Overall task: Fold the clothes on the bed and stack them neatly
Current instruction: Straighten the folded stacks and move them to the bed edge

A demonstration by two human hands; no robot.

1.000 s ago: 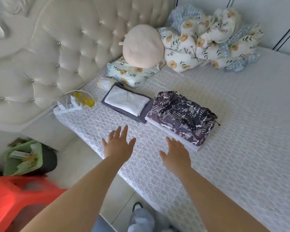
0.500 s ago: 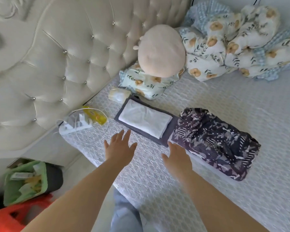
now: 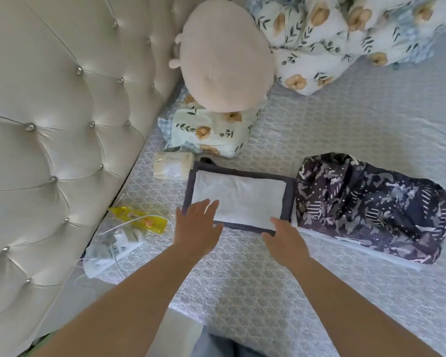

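**Both hands at the near edge of the folded stack**

The left hand (image 3: 197,228) and right hand (image 3: 285,239) are reaching with fingers spread and gripping nothing, fingertips lying over the near corners of the folded white cloth (image 3: 238,199) sitting on a dark grey garment (image 3: 290,197) on the bed (image 3: 268,292). A folded dark patterned garment (image 3: 371,204) is lying just beside it. The tissue pack (image 3: 173,166) near the headboard (image 3: 62,112) is showing the letters "Face".

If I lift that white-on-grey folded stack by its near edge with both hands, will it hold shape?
Probably not. The folded stack looks like thin, soft cloth, so it would likely sag between the left hand and right hand. The white piece lies loose on top and may slide off if tilted.
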